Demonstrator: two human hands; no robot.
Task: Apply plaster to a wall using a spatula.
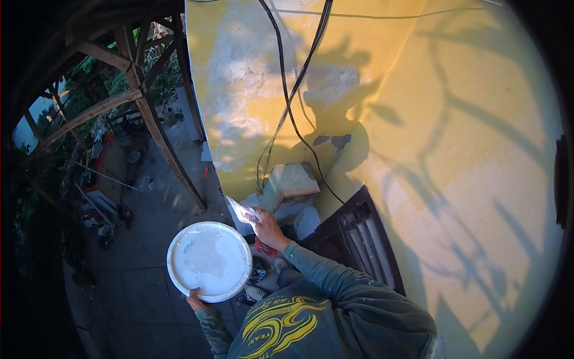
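My left hand (pixel 195 298) grips the near rim of a round white bucket lid (pixel 245 263), held level in front of me. White paste (pixel 206 254) is spread over the lid's middle. My right hand (pixel 269 230) is closed around a flat, white-smeared putty knife (pixel 239 210). The knife's handle is hidden in my fingers, and its blade points up and left, by the corner of the yellow wall (pixel 245 128). White patches of filler cover parts of that wall. Just beyond my right hand, a block-like ledge (pixel 293 182) juts from the wall.
Black cables (pixel 287 90) hang down the wall past the ledge. A dark louvred wooden shutter (pixel 365 239) lies right of my right arm. Wooden posts and beams (pixel 158 131) stand at left, above a concrete floor (pixel 137 287) far below. A red-sided box (pixel 110 164) and clutter are there.
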